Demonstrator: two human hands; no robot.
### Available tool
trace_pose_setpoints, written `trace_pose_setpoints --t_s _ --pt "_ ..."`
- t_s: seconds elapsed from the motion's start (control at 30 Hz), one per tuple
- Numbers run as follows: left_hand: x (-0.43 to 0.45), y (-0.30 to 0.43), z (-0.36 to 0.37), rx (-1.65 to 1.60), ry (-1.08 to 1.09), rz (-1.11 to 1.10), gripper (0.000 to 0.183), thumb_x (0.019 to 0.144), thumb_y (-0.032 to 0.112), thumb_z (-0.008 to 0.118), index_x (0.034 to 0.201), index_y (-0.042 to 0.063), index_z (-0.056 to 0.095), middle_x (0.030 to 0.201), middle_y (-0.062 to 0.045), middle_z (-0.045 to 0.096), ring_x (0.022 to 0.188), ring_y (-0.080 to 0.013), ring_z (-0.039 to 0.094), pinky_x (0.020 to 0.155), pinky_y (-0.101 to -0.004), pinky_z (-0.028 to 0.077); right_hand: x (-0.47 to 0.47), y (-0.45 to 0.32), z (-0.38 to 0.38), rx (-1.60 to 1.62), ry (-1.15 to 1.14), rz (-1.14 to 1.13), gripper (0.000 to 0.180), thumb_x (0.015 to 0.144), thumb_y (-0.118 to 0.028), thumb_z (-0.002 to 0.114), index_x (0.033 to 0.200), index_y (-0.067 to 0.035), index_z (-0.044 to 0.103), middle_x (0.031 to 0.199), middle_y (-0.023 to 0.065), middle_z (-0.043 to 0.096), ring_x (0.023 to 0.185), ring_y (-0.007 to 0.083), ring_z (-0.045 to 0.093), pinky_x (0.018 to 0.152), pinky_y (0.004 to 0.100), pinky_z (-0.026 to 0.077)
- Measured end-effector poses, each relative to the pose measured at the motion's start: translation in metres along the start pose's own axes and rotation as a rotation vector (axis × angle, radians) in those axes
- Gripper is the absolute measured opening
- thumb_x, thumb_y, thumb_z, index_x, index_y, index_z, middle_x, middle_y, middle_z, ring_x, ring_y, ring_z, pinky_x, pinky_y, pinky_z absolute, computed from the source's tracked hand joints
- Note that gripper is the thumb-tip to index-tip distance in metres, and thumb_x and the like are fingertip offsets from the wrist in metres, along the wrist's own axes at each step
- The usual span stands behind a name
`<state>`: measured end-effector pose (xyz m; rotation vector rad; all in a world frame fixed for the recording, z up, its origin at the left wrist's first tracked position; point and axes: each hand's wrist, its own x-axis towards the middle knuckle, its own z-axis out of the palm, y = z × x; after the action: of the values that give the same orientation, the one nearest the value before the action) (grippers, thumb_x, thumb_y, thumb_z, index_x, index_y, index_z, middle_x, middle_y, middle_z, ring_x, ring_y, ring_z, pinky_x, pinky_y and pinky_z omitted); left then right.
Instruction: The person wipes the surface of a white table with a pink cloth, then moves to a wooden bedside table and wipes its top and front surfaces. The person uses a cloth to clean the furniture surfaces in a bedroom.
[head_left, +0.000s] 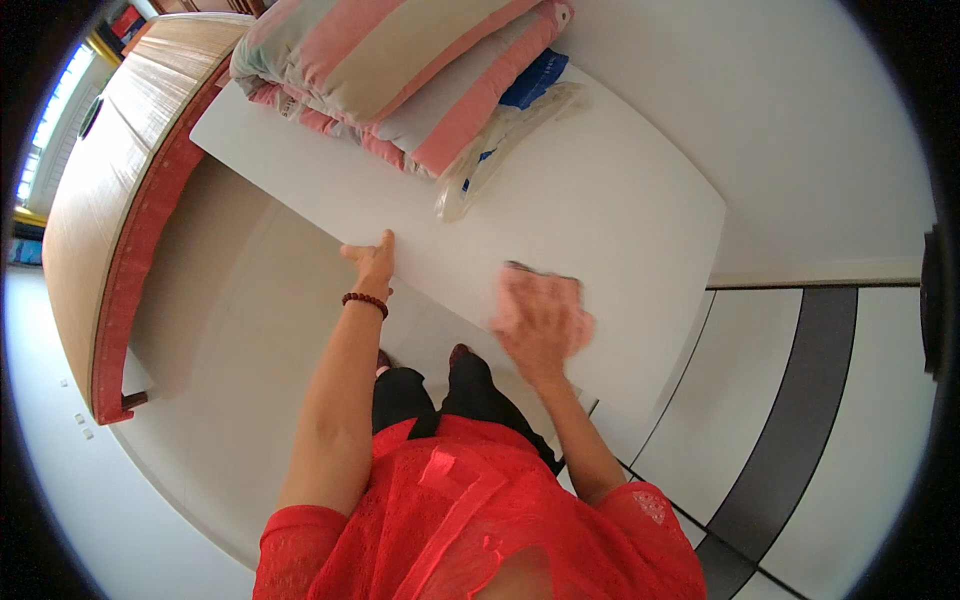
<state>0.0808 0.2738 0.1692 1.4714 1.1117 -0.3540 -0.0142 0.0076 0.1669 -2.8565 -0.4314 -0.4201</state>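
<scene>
My right hand (541, 330) lies spread over a pink cloth (529, 289) with a dark edge, pressing it to the white tabletop (600, 202). Both the hand and the cloth are slightly blurred. At the table's near edge is my left hand (373, 262), with its fingers apart and nothing held in it. A string of reddish-brown beads (365, 300) circles the left wrist. Farther back on the table sits a folded striped quilt (420, 67) in pink, beige and grey. Beside it lies a clear plastic bag (480, 165) with a blue printed part.
To the left stands a bed or large platform (127, 157) with a shiny plastic-like cover and red side. A white cabinet (750, 375) with a dark band is at the right. The white wall (787, 135) runs along the table's far side; pale floor (225, 300) lies below.
</scene>
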Motion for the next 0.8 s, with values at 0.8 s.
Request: trace_pose_setpoints --t_s 0.8 --pt "-0.059 -0.453 -0.361 -0.474 0.267 -0.462 0.054 0.088 0.034 0.045 0.129 0.0 0.038 0.122 -0.021 0.05 0.097 -0.0316 0.057 0.078 -0.0469 0.046 0.18 -0.235 0.112 -0.009 -0.343 0.07 0.084 0.084 -0.062 0.039 0.147 -0.019 0.005 0.153 0.0055 0.002 0.139 0.0373 0.001 0.105 0.0569 0.009"
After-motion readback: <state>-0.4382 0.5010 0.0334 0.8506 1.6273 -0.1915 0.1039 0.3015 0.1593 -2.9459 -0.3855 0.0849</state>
